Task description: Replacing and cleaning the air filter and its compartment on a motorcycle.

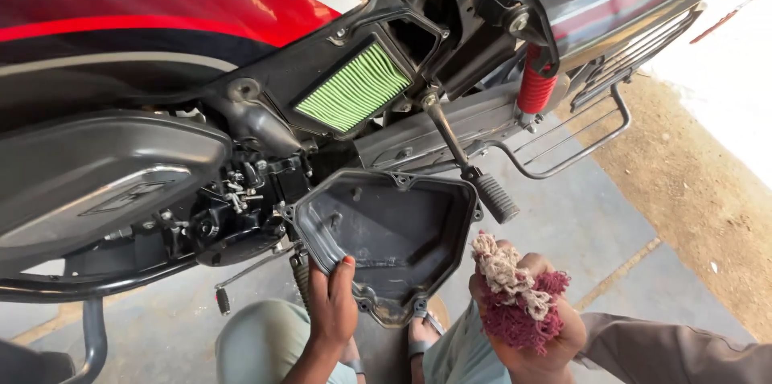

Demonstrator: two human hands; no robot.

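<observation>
We see the dark grey plastic air-filter cover, a dished angular lid with bolt tabs round its rim, held low centre of the view with its hollow inside facing us. The left hand grips its lower-left edge, fingers curled behind the rim and thumb pressed on the inner face, so the hand is closed on the cover. At 3 o'clock from that hand, the right hand is clenched round a bunched wad of maroon and cream cotton waste; the wad sticks up out of the fist and sits just beside the cover's lower-right corner, and we cannot tell if it touches.

At 12 o'clock from the cover, the green pleated paper filter element sits exposed in its black housing on the motorcycle's side. From the housing's right edge, the black kick-start lever with ribbed rubber pedal slants down toward 5 o'clock, its pedal just beside the cover's upper-right corner. At 1 o'clock, the red coil rear shock spring stands upright, and a grey metal tube side guard runs beyond it. At 9 o'clock from the cover, the glossy dark grey engine side casing bulges out. Red, white and black body panels span the top left. Below, the person's light green trouser knees and grey concrete floor show.
</observation>
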